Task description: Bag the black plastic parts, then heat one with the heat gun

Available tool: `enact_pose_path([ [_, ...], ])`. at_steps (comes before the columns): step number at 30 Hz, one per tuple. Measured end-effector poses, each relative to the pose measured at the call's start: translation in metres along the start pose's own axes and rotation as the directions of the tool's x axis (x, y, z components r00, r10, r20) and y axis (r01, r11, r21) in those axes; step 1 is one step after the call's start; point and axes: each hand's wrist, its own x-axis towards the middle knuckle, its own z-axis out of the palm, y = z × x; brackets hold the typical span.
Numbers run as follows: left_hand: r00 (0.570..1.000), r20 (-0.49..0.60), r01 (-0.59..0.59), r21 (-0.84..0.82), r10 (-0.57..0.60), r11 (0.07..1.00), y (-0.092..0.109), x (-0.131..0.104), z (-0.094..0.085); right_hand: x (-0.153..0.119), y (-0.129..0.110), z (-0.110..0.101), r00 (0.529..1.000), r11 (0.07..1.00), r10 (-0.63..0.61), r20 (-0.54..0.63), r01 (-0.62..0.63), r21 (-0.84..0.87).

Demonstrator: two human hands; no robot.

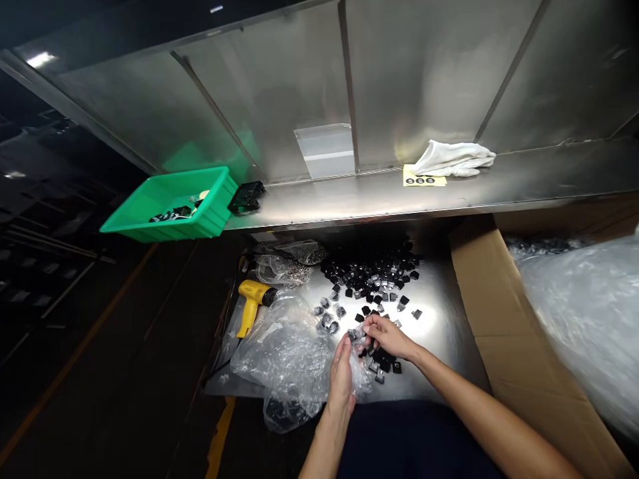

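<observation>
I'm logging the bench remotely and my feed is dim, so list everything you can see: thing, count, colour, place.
small parts: many, black and silver, heaped on the steel bench below the shelf
clear plastic bags: several, crumpled, bench left of the hands
heat gun: one, yellow, left end of bench
bag of metal bits: one, clear, behind the heat gun
green bin: one, left end of shelf, dark items inside
black part: one, on shelf beside the bin
white cloth: one, on shelf, right
yellow label sheet: one, under the cloth's edge
cardboard box: one, brown, right, lined with clear plastic
left hand: on a plastic bag
right hand: fingers pinching a small part over the bag
</observation>
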Motion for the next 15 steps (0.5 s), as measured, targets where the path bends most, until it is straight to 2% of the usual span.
enact_pose_path([
  [3, 1.000, 0.025, -0.008, -0.008, 0.009, 1.000, 0.001, -0.001, -0.001, -0.015, -0.001, 0.003, 0.999, 0.997, 0.023, -0.025, -0.021, 0.070],
  [7, 0.996, 0.087, -0.011, -0.011, 0.012, 1.000, -0.002, -0.005, -0.007, -0.025, -0.004, 0.008, 0.995, 0.996, 0.029, -0.096, -0.021, 0.082],
  [11, 0.998, 0.056, 0.005, 0.009, -0.005, 1.000, -0.004, -0.011, -0.014, -0.032, -0.008, 0.011, 0.988, 0.998, -0.024, -0.151, 0.033, 0.058],
  [15, 1.000, 0.013, -0.017, 0.088, 0.016, 0.996, -0.006, -0.014, -0.018, -0.031, -0.007, 0.014, 0.992, 0.999, -0.031, -0.123, 0.026, -0.041],
])
